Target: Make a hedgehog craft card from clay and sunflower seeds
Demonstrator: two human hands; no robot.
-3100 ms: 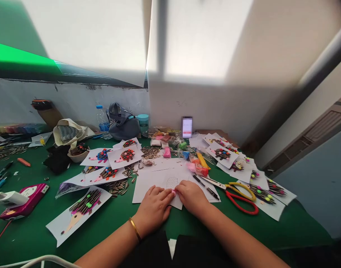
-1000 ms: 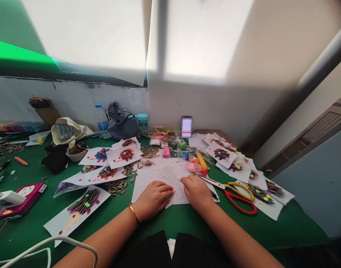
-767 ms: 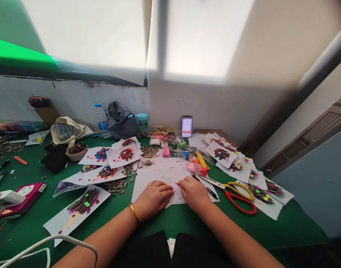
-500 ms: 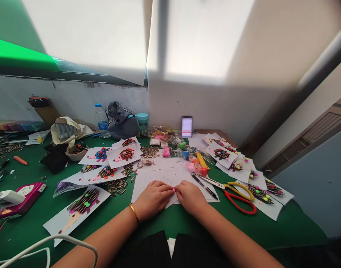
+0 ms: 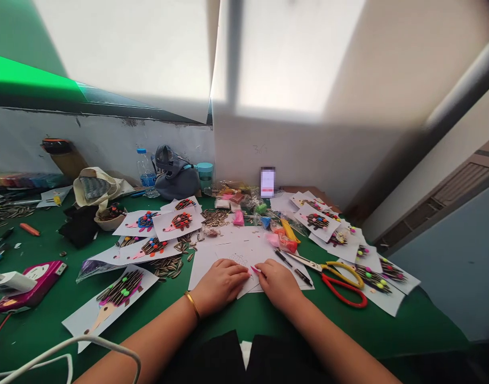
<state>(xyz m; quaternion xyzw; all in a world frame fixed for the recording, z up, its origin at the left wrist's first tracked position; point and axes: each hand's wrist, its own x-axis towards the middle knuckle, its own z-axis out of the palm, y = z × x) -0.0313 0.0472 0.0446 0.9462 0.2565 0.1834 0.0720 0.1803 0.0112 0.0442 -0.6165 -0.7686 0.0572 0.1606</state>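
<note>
A pencil-like outline drawing marks the white paper [image 5: 224, 245] in front of me. My left hand [image 5: 220, 281] lies over the sheet's lower left part, fingers extended side by side and thumb hidden. Close to its fingertips is a small pink spot, too small to make out. My right hand [image 5: 277, 281] pinches a small piece of pink modelling clay [image 5: 254, 270] between thumb and forefinger, just right of the left fingertips. Beside the right hand lie a black pen [image 5: 304, 277] and scissors [image 5: 342, 274] with yellow and red handles.
Hedgehog pictures covered in seeds surround the work, including one card [image 5: 120, 298] at left and a pile [image 5: 318, 224] at right. Sunflower seeds [image 5: 168, 268], bagged clay [image 5: 286, 242], a phone [image 5: 267, 182], a water bottle [image 5: 146, 173] and a pink power strip [image 5: 30, 285] share the green table.
My right fingers have drawn slightly right, away from the left fingertips. More of the pink clay shows in the right pinch. My left hand stays in place.
</note>
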